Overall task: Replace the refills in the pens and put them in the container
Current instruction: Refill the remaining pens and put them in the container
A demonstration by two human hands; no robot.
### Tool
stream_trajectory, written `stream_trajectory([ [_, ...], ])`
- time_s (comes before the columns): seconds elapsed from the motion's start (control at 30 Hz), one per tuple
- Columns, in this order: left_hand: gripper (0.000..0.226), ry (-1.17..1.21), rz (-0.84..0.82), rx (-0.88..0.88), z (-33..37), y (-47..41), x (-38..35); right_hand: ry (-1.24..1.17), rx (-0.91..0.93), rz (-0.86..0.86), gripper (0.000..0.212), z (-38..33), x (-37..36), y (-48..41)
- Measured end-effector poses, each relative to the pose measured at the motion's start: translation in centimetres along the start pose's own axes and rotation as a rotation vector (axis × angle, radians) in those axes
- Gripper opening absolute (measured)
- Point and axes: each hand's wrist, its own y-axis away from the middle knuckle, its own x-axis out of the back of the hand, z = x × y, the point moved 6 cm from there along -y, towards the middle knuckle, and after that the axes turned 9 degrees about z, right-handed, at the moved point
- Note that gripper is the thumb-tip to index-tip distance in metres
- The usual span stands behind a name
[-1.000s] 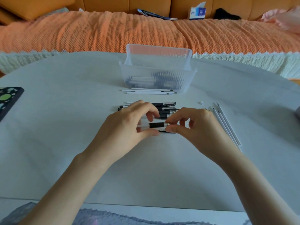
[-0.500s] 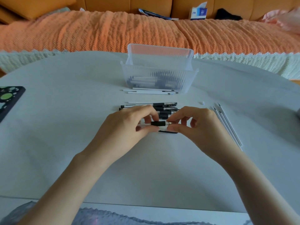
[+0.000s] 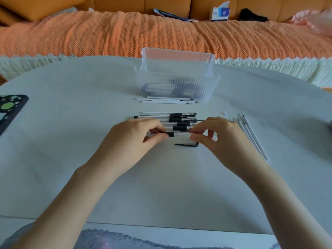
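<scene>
Holding: the left hand (image 3: 129, 141) and right hand (image 3: 222, 139) share one pen (image 3: 179, 134), lifted just above the table (image 3: 53, 159) in front of the person.
Left fingers: curled round the barrel, with the thumb (image 3: 162, 137) on the left part of the black grip.
Right fingers: thumb (image 3: 195, 139) and forefinger pinch the pen's tip end.
Change: a second ago the right fingertips sat against the grip. Now they are further right, and a clear stretch of pen shows between the grip and them. The left thumb covers more of the grip than before.
Cap (image 3: 186, 145): black, lying on the table just below the hands. More of it shows than a second ago.
Pens (image 3: 179, 115): a row lying side by side just behind the hands, unmoved.
Container (image 3: 176, 69): clear ribbed plastic, further back on the table, with pens lying in it.
Refills (image 3: 167, 100): white sticks on the table against the container's front wall.
Right refills (image 3: 251, 133): a slanted bundle beside the right hand.
White bit (image 3: 224, 113): small, near the bundle's far end.
Left edge: a dark case (image 3: 10, 108) with green dots.
Behind: a sofa (image 3: 107, 33) under an orange throw.
</scene>
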Motion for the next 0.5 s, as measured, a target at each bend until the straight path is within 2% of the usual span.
stream_trajectory([
  [0.1, 0.012, 0.003, 0.0, 0.03, -0.5, -0.2, 0.3, -0.013, 0.002, 0.021, 0.007, 0.1, 0.4, -0.1],
  [0.27, 0.01, 0.051, 0.016, 0.078, -1.1, -0.3, 1.0, -0.239, -0.08, 0.057, 0.004, 0.4, 1.3, -0.4],
  [0.5, 0.006, 0.085, -0.05, 0.107, -1.4, -0.2, 0.8, -0.768, -0.388, 0.142, 0.009, 1.9, 2.3, -0.7],
])
